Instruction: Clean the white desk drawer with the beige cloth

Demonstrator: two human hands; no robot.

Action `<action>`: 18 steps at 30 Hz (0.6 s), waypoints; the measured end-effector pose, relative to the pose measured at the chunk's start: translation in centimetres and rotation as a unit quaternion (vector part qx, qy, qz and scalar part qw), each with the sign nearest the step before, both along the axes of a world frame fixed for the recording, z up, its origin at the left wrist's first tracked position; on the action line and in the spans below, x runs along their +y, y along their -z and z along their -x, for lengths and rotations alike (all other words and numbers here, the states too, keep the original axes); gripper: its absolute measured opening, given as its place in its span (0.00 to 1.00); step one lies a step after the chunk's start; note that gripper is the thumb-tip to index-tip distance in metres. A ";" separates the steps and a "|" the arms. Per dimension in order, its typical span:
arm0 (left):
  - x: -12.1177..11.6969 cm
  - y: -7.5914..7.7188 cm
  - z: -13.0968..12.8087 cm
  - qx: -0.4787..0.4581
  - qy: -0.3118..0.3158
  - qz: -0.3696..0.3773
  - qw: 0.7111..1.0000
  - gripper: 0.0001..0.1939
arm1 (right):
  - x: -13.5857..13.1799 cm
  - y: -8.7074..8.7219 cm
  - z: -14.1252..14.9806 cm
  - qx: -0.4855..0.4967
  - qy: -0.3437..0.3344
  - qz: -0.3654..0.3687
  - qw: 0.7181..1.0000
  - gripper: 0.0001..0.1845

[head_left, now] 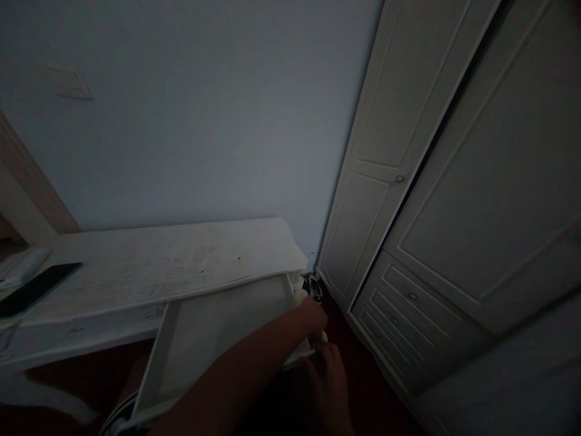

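A white drawer is pulled out from a worn white table, and its inside shows bare. My left forearm reaches across it. At the drawer's right side my left hand is closed, with its fingers curled down and mostly hidden. A small white thing, too dim to name, shows just below that hand. My right hand is close beneath, by the drawer's front right corner, its fingers bent inward. Whatever lies between those fingers is too dark to make out.
A dark phone or tablet and some white papers lie at the table's left end. A white wardrobe with small drawers stands to the right. Black-and-white items sit on the dark red floor in the corner.
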State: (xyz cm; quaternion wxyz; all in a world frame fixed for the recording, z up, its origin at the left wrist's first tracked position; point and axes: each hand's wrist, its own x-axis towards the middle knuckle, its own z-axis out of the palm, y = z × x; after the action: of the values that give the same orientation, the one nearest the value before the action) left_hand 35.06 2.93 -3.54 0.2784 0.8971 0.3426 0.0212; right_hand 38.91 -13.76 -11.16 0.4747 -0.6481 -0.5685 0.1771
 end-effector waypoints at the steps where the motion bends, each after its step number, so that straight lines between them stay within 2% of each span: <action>1: -0.5 0.1 -0.4 0.036 0.012 0.002 0.999 0.13 | 0.0 0.4 0.0 -0.011 0.008 -0.003 1.000 0.20; 4: -0.6 -0.2 -0.6 0.116 0.037 0.000 0.993 0.19 | 0.0 1.3 -0.1 -0.043 0.036 -0.009 0.998 0.22; 10: 2.9 -2.1 2.3 0.127 -0.008 -0.102 0.987 0.06 | 0.0 1.4 -0.2 -0.070 0.037 -0.003 0.997 0.25; 13: 3.9 -2.7 3.1 0.126 -0.014 -0.142 0.982 0.07 | 0.1 1.5 -0.3 -0.069 0.032 -0.001 0.997 0.26; 15: 3.6 -2.8 3.1 0.130 0.009 -0.146 0.981 0.08 | 0.3 2.0 -0.4 -0.071 0.033 -0.004 0.997 0.26; 18: 1.9 -2.6 3.0 0.133 0.069 -0.137 0.979 0.13 | 0.5 3.3 -0.5 -0.086 0.051 -0.022 0.995 0.27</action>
State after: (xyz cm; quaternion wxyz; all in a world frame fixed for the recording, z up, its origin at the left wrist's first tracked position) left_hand 32.04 4.86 -0.98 0.1058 0.9429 0.3076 -0.0711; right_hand 39.45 -13.23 -14.41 0.4471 -0.6786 -0.5767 0.0836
